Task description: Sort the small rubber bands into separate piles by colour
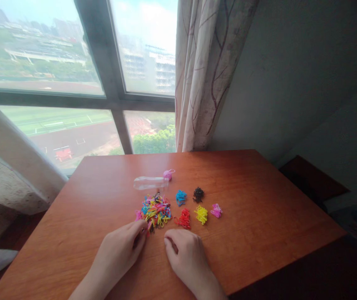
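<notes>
1. Head view, table (260, 216): one wooden top, set against a window (72, 62) with a curtain (203, 71) to the right.
2. Mixed pile (156, 210): one heap of small elastic bands in many colours, lying near the table's front, just beyond the hands. Count within it cannot be told.
3. Sorted piles, five in all, to the right of the mixed pile and apart from one another: blue pile (181, 197), black pile (198, 194), red pile (184, 218), yellow pile (201, 214), pink pile (216, 211). One of each colour.
4. Bottle (151, 182): one, clear, lying on its side behind the mixed pile, with a pink cap (168, 173) at its right end.
5. Left hand (120, 249): palm down, fingers curled, fingertips at the near edge of the mixed pile; it appears to pinch at a band there, though what lies between the fingers cannot be told.
6. Right hand (186, 256): palm down on the table, fingers loosely curled under, nothing seen in it; it lies just short of the red pile, not touching it.
7. Handling note, as a judgement: separating by colour goes best one band at a time, pinched from the heap's edge so that tangled neighbours do not drag along, and dropped squarely on its matching pile so the five stay apart.
</notes>
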### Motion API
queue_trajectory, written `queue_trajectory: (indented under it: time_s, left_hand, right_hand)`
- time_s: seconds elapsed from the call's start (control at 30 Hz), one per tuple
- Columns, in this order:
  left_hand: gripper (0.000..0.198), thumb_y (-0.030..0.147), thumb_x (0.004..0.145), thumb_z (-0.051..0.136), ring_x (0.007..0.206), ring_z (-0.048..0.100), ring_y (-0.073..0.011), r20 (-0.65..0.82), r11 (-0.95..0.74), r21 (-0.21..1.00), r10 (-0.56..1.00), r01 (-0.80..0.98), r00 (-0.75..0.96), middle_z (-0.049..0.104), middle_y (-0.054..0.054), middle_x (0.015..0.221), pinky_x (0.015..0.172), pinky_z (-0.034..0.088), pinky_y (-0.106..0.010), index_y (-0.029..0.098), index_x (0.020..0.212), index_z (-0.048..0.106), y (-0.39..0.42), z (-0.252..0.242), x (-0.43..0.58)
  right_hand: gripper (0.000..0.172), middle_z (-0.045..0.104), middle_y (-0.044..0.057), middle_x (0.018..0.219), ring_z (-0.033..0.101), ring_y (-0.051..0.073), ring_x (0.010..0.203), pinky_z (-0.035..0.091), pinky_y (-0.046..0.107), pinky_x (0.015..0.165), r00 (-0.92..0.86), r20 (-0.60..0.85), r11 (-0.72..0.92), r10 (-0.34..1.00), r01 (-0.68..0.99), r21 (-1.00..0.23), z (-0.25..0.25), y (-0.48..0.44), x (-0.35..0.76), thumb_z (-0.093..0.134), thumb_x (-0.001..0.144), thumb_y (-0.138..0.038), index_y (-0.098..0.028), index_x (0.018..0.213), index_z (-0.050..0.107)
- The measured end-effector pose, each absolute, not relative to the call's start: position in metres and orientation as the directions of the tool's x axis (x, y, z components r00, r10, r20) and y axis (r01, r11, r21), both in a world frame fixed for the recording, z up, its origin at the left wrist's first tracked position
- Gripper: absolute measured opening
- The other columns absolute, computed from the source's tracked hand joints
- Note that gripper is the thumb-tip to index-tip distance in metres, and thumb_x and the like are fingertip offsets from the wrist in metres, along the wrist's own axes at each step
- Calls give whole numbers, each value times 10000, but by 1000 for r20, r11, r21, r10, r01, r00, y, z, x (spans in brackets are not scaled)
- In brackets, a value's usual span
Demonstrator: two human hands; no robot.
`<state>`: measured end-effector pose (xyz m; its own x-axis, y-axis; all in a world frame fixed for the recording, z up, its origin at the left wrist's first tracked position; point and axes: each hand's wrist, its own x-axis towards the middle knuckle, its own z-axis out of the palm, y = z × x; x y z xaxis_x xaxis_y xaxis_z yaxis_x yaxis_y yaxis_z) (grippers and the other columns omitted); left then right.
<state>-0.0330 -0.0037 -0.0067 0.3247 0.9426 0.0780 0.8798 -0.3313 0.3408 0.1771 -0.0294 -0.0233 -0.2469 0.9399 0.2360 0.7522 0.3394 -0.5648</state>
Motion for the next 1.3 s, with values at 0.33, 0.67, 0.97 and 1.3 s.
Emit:
queue_trajectory:
  time_s: [0.33, 0.67, 0.97, 1.3]
  left_hand:
    - [206, 254, 895, 436, 640, 701, -155, 177, -326, 408, 945, 853, 276, 752, 6, 791, 569, 463, -210, 252, 925, 639, -3, -6, -32]
    - [180, 262, 916, 461, 502, 582, -97, 296, -385, 446, 916, 808, 272, 669, 44, 650, 517, 413, -173, 239, 918, 640, -6, -9, -31]
    - [158, 222, 917, 468, 539, 608, -102, 285, -458, 450, 887, 767, 362, 676, 41, 689, 539, 437, -173, 243, 953, 621, -9, -11, -19]
    - [131, 220, 925, 458, 518, 597, -111, 283, -429, 421, 899, 799, 333, 650, 50, 649, 517, 414, -184, 240, 925, 587, -8, -8, -23]
  right_hand:
    - [138, 663, -38, 754, 602, 135, 700, 312, 248, 629, -247, 234, 338, 940, 751, -567, -24, -30, 178, 542, 877, -132, -242, 821, 603]
    - [132, 659, -35, 738, 600, 137, 686, 306, 244, 613, -247, 229, 336, 941, 756, -562, -21, -30, 177, 543, 897, -153, -239, 810, 593]
    - [72, 679, -31, 743, 620, 144, 661, 328, 236, 595, -236, 237, 330, 942, 765, -552, -18, -23, 160, 588, 893, -184, -252, 885, 613]
    - [113, 688, -16, 763, 637, 164, 694, 342, 244, 603, -161, 223, 260, 961, 799, -543, -23, -22, 156, 602, 879, -151, -250, 916, 642]
